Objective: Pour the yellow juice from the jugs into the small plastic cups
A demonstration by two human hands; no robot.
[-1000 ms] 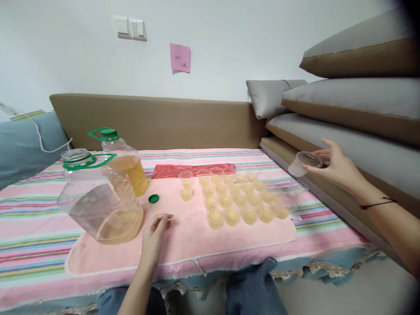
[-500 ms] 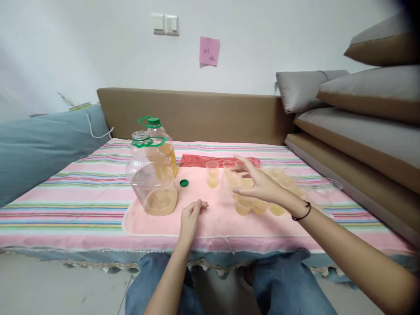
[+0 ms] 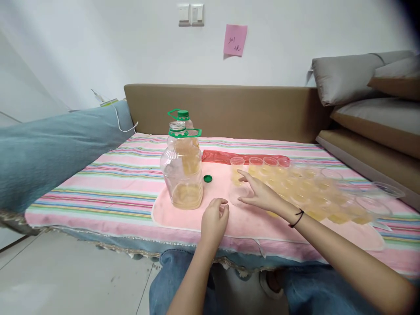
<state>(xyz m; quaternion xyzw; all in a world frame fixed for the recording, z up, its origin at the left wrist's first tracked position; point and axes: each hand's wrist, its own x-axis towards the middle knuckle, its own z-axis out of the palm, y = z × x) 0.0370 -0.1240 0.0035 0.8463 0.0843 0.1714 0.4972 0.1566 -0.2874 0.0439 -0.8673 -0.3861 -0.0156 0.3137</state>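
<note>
My right hand [image 3: 257,192], with a dark band on its wrist, has its thumb and fingers spread beside a clear plastic cup [image 3: 236,197]. No liquid shows in that cup; whether the fingers touch it I cannot tell. My left hand [image 3: 214,218] hovers over the pink mat [image 3: 187,221], loosely curled, thumb apart from the fingers, nothing visible in it. Left of it stands an uncapped clear jug [image 3: 182,175], yellowish liquid in its bottom. Several cups of yellow liquid [image 3: 298,188] stand in rows to the right, partly behind my right forearm.
A second jug with a green cap [image 3: 183,114] stands behind the first. A loose green cap [image 3: 208,178] lies on the mat. Red plastic wrapping [image 3: 226,156] stretches behind the cups. Cushions [image 3: 377,118] are stacked at the right; a blue-covered armrest [image 3: 65,135] borders the left.
The view has turned right and more cups show. My right hand has come down beside the clear cup. My left hand stays over the mat near the jug, its fingers slightly looser.
</note>
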